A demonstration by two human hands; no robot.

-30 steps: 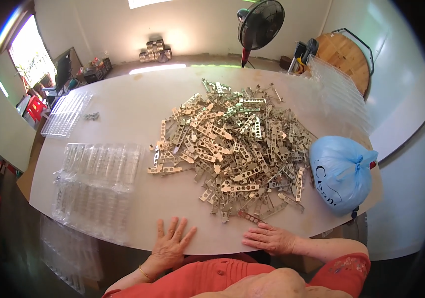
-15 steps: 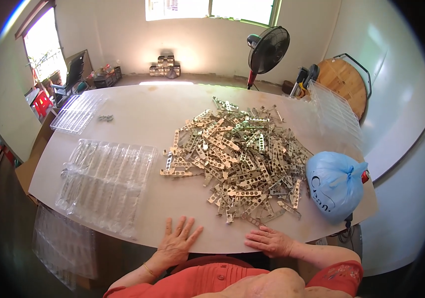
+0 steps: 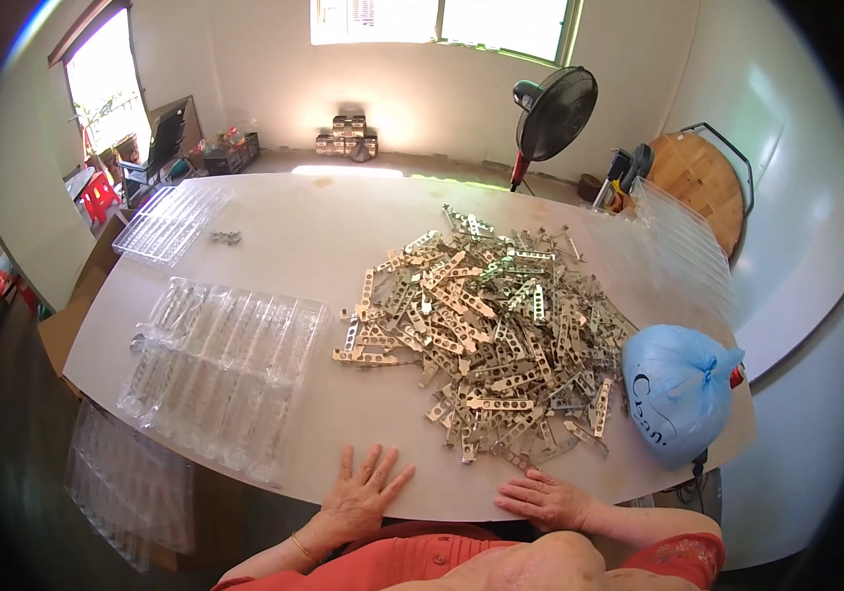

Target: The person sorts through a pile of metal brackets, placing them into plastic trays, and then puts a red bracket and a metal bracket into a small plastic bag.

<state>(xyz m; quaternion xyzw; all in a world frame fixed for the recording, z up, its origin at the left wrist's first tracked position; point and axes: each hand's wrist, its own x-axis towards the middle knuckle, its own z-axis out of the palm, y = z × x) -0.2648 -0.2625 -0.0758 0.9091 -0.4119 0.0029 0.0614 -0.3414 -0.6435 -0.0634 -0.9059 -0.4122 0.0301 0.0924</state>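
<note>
My left hand (image 3: 358,495) lies flat on the white table near its front edge, fingers spread, holding nothing. To its right my right hand (image 3: 548,500) also rests palm down on the tabletop, empty, its fingers stretched out side by side and pointing left. Just beyond my right hand rises a loose heap of perforated metal strips (image 3: 501,345), silvery and brassy, each with a row of round holes. Several clear plastic trays (image 3: 225,369) with long compartments lie left of the heap, ahead of my left hand. Neither hand touches the strips or the trays.
A tied blue plastic bag (image 3: 680,389) with black handwriting sits at the table's right edge. More clear trays lie at the far left (image 3: 168,225) and far right (image 3: 683,241). Small metal pieces (image 3: 226,237) lie near the far-left tray. A black fan (image 3: 557,113) stands behind the table.
The whole view has shifted slightly, so the table and things on it appear lower and further right. Both hands stay resting flat on the table.
</note>
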